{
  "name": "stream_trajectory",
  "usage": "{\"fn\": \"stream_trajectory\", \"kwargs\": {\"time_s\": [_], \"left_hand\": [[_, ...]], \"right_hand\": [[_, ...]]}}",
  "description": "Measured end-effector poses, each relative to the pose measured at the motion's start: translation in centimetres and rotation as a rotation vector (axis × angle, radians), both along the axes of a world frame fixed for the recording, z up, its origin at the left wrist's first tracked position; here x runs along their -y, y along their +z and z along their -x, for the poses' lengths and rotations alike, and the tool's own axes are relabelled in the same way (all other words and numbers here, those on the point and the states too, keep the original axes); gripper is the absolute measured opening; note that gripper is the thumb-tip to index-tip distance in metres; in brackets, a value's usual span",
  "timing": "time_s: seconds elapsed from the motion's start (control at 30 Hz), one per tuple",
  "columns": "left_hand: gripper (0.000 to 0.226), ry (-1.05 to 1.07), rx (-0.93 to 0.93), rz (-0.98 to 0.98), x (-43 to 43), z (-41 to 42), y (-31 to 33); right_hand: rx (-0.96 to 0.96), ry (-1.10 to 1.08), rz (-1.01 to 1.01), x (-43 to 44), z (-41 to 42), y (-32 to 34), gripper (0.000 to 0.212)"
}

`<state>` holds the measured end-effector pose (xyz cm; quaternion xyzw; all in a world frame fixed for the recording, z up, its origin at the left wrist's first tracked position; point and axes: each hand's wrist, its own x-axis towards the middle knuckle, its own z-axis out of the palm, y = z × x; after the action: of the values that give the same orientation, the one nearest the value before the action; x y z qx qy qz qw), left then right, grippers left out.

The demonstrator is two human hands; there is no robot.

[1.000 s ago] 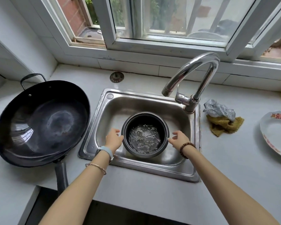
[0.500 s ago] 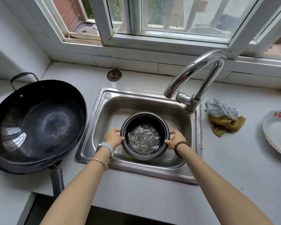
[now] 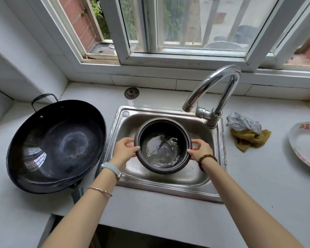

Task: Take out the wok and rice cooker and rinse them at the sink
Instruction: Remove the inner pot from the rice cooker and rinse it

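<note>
**A:** Two hands on the rice cooker pot (image 3: 161,170)?

**B:** Yes. The left hand (image 3: 123,150) grips its left edge with the thumb at the rim and the fingers curled round the outside. The right hand (image 3: 200,151) grips the right edge the same way.

**A:** Where is the pot?

**B:** Inside the sink (image 3: 168,181), tilted toward the person, with water pooled in it. I cannot tell whether it touches the basin floor.

**A:** And the wok (image 3: 57,145)?

**B:** On the counter (image 3: 258,185), just left of the sink, open side up, long handle pointing toward the person.

**A:** Anything else?

**B:** The faucet (image 3: 222,83) arcs over the basin. To its right, a silver scrubber (image 3: 243,122) lies on a yellow cloth (image 3: 249,139). A white plate (image 3: 304,145) sits farther right.
</note>
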<state>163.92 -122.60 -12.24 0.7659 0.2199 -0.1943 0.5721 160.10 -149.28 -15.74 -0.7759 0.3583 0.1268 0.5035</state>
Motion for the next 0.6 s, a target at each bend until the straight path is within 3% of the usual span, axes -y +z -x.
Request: {"fn": "stream_trajectory", "kwargs": {"time_s": [0.27, 0.43, 0.6], "left_hand": [[0.02, -0.014, 0.129, -0.049, -1.2, -0.9, 5.8], [0.037, -0.029, 0.202, -0.143, -1.8, -1.6, 9.2], [0.025, -0.06, 0.249, -0.21, -1.9, -2.2, 12.3]], "right_hand": [[0.046, -0.205, -0.278, -2.9, 2.1, 2.1, 0.022], [0.045, -0.306, -0.515, -5.2, 3.2, 3.7, 0.024], [0.051, -0.369, -0.733, -7.3, 4.7, 6.0, 0.019]]}}
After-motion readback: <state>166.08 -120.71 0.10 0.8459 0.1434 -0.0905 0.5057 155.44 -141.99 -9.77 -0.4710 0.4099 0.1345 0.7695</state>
